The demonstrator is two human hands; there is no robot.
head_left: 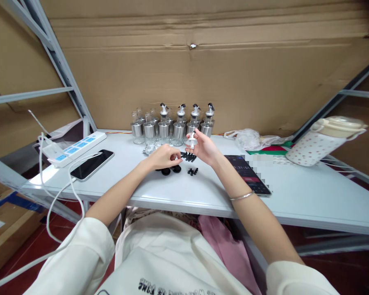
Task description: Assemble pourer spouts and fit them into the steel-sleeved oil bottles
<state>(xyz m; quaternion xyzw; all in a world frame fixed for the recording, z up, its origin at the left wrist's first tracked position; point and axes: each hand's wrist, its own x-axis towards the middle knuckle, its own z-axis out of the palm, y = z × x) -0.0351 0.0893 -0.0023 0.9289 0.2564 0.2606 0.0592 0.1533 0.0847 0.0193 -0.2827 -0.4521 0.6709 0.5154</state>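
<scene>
My right hand [206, 150] is raised over the table, its thumb and fingers closed on a white plastic pourer piece [191, 141] with a round flange. My left hand [163, 157] is beside it to the left, fingers curled and pinched together; whatever they hold, if anything, is hidden. Below the hands lie slim black parts [189, 157], small black plugs [192, 171] and black round caps [166, 171]. Behind my left hand is a pile of clear and silvery pieces [150, 148]. Glass bottles with steel sleeves [178, 131] stand in rows behind, several topped with silver-and-black pourers [196, 110].
A power strip [76, 148], cables and a phone [92, 164] are at the left. On the right lie a second phone [249, 176] with a lit timer, a crumpled plastic bag [249, 139] and a tilted spotted flask [324, 141]. Cardboard [203, 73] walls the back.
</scene>
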